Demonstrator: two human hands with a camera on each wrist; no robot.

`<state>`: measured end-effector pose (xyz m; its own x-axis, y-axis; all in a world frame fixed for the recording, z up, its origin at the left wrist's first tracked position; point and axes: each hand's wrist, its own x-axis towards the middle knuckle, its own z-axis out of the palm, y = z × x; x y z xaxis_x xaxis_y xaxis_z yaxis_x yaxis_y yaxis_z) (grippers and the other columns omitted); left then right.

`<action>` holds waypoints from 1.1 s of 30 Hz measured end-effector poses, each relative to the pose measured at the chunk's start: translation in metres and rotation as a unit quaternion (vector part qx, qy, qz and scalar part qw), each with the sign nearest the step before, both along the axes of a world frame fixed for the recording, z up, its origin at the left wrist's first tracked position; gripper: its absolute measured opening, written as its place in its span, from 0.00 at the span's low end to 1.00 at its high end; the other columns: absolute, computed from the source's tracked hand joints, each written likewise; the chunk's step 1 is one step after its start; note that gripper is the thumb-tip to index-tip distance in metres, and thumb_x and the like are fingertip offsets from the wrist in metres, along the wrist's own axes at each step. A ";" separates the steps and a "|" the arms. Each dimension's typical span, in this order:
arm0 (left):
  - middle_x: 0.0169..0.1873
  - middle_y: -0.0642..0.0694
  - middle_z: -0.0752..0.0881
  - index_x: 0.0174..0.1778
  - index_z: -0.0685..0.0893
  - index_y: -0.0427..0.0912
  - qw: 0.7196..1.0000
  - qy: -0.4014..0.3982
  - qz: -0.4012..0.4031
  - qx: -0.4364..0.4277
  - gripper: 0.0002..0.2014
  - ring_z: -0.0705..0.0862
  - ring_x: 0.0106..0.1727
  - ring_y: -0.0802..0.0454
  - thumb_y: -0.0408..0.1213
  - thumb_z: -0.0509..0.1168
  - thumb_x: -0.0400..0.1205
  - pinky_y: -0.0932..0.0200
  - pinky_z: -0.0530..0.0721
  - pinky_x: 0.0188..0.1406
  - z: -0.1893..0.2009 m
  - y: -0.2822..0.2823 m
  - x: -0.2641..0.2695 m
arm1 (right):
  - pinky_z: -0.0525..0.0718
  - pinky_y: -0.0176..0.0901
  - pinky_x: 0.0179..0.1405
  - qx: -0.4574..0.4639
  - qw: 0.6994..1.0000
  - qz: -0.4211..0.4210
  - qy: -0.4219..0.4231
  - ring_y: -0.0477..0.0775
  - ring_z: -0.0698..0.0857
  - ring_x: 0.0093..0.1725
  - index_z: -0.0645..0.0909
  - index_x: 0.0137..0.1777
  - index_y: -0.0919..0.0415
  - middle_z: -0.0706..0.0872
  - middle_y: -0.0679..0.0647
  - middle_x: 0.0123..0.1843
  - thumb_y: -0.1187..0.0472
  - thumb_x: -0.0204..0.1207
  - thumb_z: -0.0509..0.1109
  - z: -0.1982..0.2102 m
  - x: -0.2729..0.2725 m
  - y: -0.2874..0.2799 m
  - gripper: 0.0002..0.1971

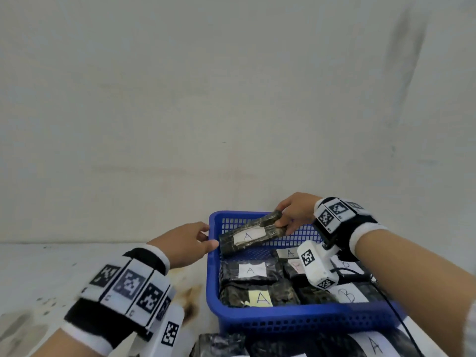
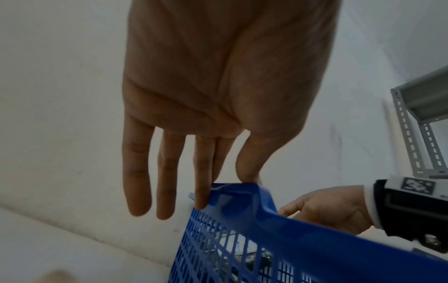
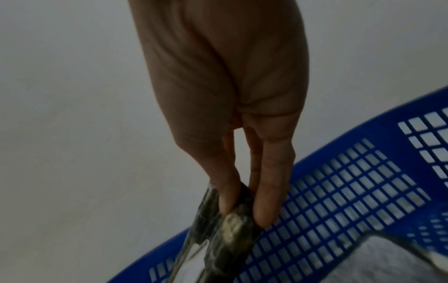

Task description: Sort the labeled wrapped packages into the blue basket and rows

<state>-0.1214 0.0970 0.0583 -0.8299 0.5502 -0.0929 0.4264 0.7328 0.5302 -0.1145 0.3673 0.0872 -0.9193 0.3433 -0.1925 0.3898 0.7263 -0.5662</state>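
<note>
The blue basket (image 1: 296,318) stands on the white table and holds several dark wrapped packages, among them one with a white A label (image 1: 251,270), one with a yellow A label (image 1: 260,297) and one marked B (image 1: 349,293). My right hand (image 1: 279,217) pinches one end of a dark package labeled A (image 1: 247,237), which hangs tilted above the basket's far left part. The right wrist view shows thumb and fingers of that hand (image 3: 243,212) clamped on the package end (image 3: 227,235). My left hand (image 1: 208,237) touches the basket's far left rim (image 2: 290,229) with straight fingers (image 2: 201,191).
More wrapped packages lie in front of the basket, one labeled A (image 1: 373,343) and a dark one (image 1: 221,343). A white wall rises close behind the basket. A brown stain (image 1: 190,302) marks the table left of it. A grey metal shelf frame (image 2: 421,114) stands at the right.
</note>
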 end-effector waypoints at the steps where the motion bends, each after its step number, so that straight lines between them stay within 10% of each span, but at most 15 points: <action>1: 0.71 0.53 0.79 0.80 0.66 0.49 1.000 -0.002 -0.002 0.003 0.26 0.80 0.62 0.53 0.51 0.57 0.87 0.62 0.75 0.56 -0.001 0.000 0.000 | 0.88 0.56 0.61 -0.004 1.000 0.002 -0.005 0.64 0.91 0.48 0.86 0.56 0.65 0.88 0.58 0.43 0.74 0.77 0.75 -0.004 -0.003 0.001 0.10; 8: 0.63 0.53 0.82 0.81 0.64 0.48 1.000 -0.003 -0.011 0.012 0.27 0.77 0.49 0.56 0.52 0.56 0.87 0.63 0.74 0.47 -0.005 0.000 -0.002 | 0.92 0.46 0.33 0.048 0.998 0.031 0.005 0.52 0.90 0.27 0.83 0.51 0.56 0.89 0.58 0.37 0.69 0.75 0.79 -0.029 -0.011 0.022 0.10; 14: 0.56 0.52 0.83 0.82 0.63 0.49 1.000 -0.008 -0.009 0.020 0.27 0.79 0.47 0.57 0.52 0.56 0.87 0.63 0.76 0.45 -0.009 -0.001 -0.004 | 0.92 0.48 0.37 0.084 0.996 0.035 -0.020 0.55 0.91 0.31 0.81 0.46 0.58 0.90 0.53 0.27 0.67 0.72 0.82 -0.032 -0.019 0.024 0.12; 19: 0.64 0.51 0.84 0.82 0.63 0.50 1.000 -0.007 -0.004 0.014 0.28 0.81 0.53 0.55 0.52 0.56 0.87 0.62 0.77 0.49 -0.008 0.000 -0.003 | 0.90 0.57 0.59 0.071 0.993 0.055 -0.071 0.62 0.91 0.44 0.80 0.49 0.60 0.91 0.63 0.41 0.62 0.77 0.79 -0.027 -0.021 0.019 0.09; 29: 0.65 0.49 0.83 0.82 0.63 0.51 1.000 0.002 0.001 -0.005 0.28 0.80 0.50 0.53 0.53 0.56 0.86 0.61 0.76 0.49 -0.008 0.000 -0.005 | 0.90 0.55 0.58 0.056 0.991 0.072 -0.100 0.63 0.92 0.53 0.84 0.66 0.67 0.90 0.65 0.60 0.65 0.82 0.72 -0.021 -0.011 0.037 0.14; 33: 0.73 0.47 0.78 0.82 0.63 0.54 1.000 0.009 0.014 -0.023 0.28 0.79 0.67 0.50 0.54 0.57 0.86 0.58 0.73 0.61 -0.007 0.000 -0.003 | 0.91 0.51 0.53 0.020 0.996 0.071 -0.057 0.60 0.92 0.48 0.85 0.64 0.66 0.91 0.64 0.55 0.66 0.83 0.71 -0.003 0.004 0.038 0.12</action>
<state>-0.1243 0.0966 0.0514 -0.8471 0.5215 -0.1027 0.4136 0.7681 0.4889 -0.1108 0.4055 0.0839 -0.9323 0.2209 -0.2864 0.3411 0.8003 -0.4931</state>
